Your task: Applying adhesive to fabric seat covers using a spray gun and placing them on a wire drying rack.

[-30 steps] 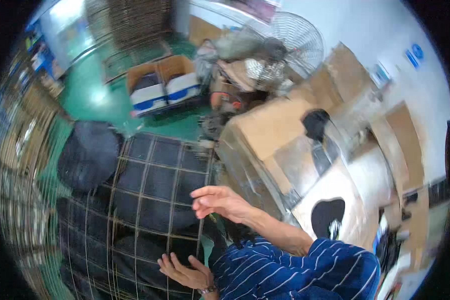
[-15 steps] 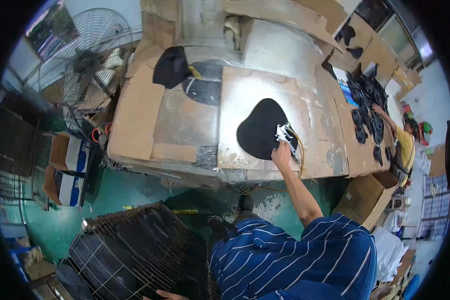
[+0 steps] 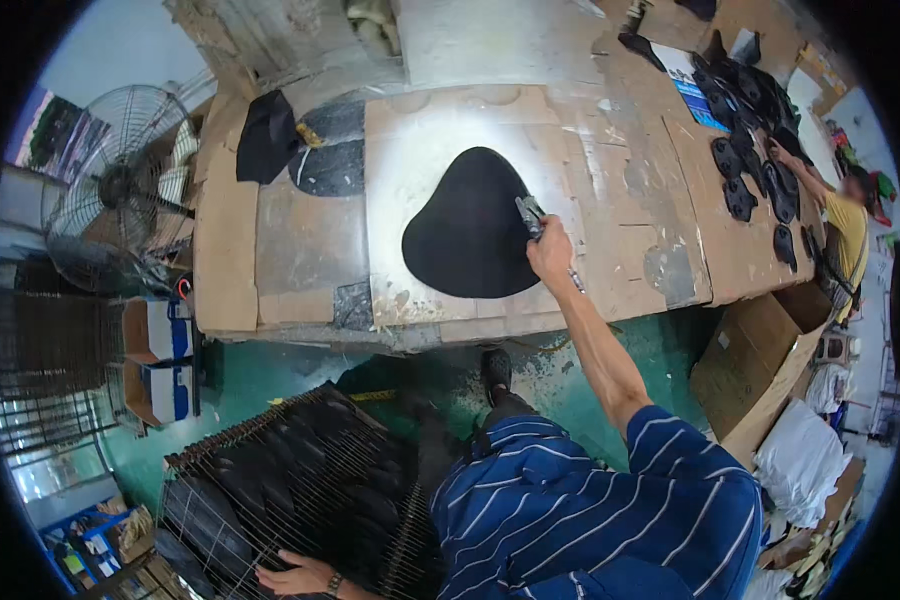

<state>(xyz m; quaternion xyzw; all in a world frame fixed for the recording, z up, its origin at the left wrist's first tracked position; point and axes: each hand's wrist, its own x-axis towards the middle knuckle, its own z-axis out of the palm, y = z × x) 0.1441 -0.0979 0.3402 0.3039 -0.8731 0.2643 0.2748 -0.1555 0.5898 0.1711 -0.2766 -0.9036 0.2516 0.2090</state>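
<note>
My right hand is closed round a metal spray gun, held over the right edge of a black, rounded triangular pad. The pad lies flat on cardboard covered with a whitish coating. Low on my left, my left hand has its fingers spread over the edge of a wire rack. Several dark, rounded pieces stand between the rack's wires. Whether the left fingers press on the wires is hard to make out.
Cardboard covers the table. A black piece lies at its left, and dark parts are piled at its right, where a co-worker in yellow reaches in. A fan stands left; an open carton sits right.
The view has shifted. My right hand has carried the spray gun farther up along the pad's right edge. More of my left hand now shows at the rack.
</note>
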